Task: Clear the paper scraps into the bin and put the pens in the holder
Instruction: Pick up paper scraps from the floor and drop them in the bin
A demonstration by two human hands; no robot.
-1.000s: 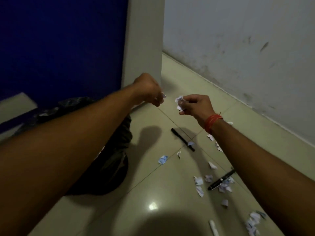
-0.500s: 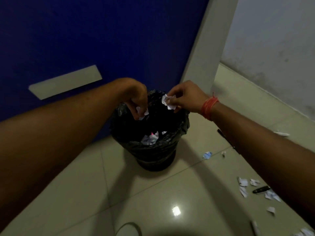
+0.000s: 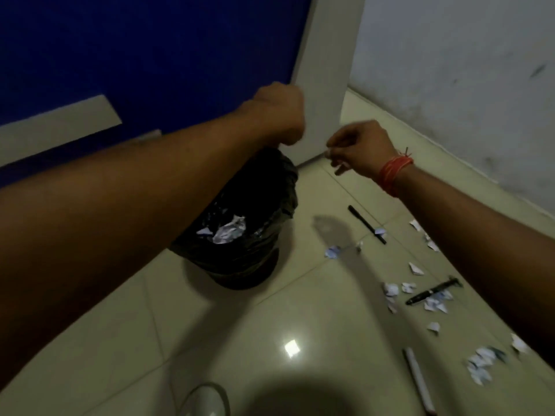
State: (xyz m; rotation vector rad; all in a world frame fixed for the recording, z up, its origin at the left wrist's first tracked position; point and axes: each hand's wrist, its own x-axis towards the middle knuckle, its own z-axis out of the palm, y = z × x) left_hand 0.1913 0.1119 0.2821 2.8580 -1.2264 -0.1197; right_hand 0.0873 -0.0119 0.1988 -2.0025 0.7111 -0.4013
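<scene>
The black-lined bin (image 3: 240, 232) stands on the tiled floor (image 3: 270, 325), crumpled paper (image 3: 229, 232) inside. The left hand (image 3: 279, 112) hangs curled above the bin's far rim; whether it grips anything cannot be told. The right hand (image 3: 360, 148), right of the bin, pinches something pale. Right of the bin lie two black pens (image 3: 367, 224) (image 3: 432, 291), a white pen (image 3: 419, 381) and loose paper scraps (image 3: 390, 289).

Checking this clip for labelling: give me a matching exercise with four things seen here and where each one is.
Things:
1. bin
2. thread band
3. grey pen
4. crumpled paper

Places:
A. inside the black bag
B. on the right wrist
C. on the floor by the blue wall
D. on the floor near the bottom edge

Pairs: 1-C, 2-B, 3-D, 4-A
</scene>
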